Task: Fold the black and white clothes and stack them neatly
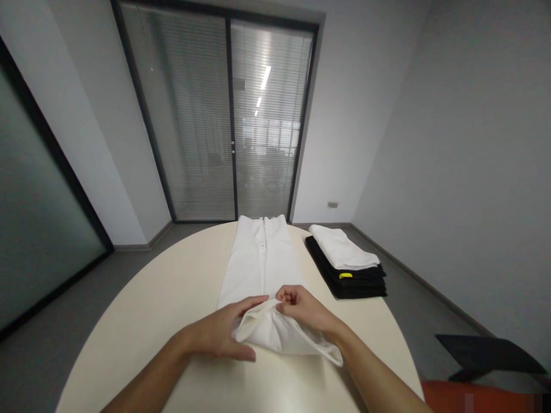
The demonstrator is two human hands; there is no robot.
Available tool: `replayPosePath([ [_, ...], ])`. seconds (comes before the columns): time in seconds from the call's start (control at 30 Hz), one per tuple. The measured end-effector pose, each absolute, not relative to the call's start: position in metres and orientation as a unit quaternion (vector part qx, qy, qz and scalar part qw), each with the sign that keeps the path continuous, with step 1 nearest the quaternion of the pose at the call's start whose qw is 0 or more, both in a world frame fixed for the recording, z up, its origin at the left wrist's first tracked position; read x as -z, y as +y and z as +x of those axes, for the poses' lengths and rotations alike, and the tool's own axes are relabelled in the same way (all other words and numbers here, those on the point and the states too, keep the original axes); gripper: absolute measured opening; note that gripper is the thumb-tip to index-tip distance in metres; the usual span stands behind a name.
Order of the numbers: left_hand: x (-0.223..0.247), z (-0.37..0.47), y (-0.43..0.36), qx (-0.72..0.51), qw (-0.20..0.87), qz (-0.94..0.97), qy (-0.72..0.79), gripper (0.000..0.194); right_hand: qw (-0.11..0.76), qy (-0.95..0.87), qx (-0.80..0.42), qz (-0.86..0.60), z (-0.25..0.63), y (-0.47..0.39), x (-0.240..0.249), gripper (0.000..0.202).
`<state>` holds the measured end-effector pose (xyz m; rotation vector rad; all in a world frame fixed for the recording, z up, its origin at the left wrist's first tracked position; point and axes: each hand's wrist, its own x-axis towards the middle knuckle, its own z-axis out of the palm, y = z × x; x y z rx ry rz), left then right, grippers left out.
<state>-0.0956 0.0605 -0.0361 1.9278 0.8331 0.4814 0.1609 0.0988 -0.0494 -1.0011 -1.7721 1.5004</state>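
Observation:
A long white garment (278, 258) lies flat on the round table, a seam or slit running down its middle; its exact kind I cannot tell. Its near end is lifted and gathered, the hem hanging loose in a fold. My right hand (303, 307) pinches this raised edge near the middle, fingers curled. At the left side of the fold, my left hand (221, 332) touches the cloth, its thumb and fingers spread wide apart. Part of the hem is hidden behind my right wrist.
To the right on the pale round table (172, 287) is a stack of folded black garments (344, 287) with a yellow tag (345, 276), topped by a folded white cloth (342, 246). A chair with a dark armrest (491, 353) and red seat (465, 397) stands lower right.

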Motion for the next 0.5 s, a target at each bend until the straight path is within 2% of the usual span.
replayPosePath([
  [0.1,0.041,-0.086,0.060,-0.241,0.433,0.767,0.409,0.069,0.305,-0.648,-0.585,-0.382,0.161,0.103,0.054,0.035],
  [0.2,0.047,-0.076,0.063,-0.292,0.408,0.746,0.438,0.045,0.291,-0.643,-0.603,-0.373,0.161,0.106,0.058,0.046],
  [0.37,0.059,-0.071,0.070,-0.339,0.411,0.711,0.459,0.029,0.262,-0.658,-0.602,-0.369,0.167,0.107,0.055,0.059],
  [0.5,0.069,-0.075,0.077,-0.352,0.405,0.682,0.497,0.035,0.195,-0.628,-0.669,-0.347,0.188,0.103,0.037,0.081],
])
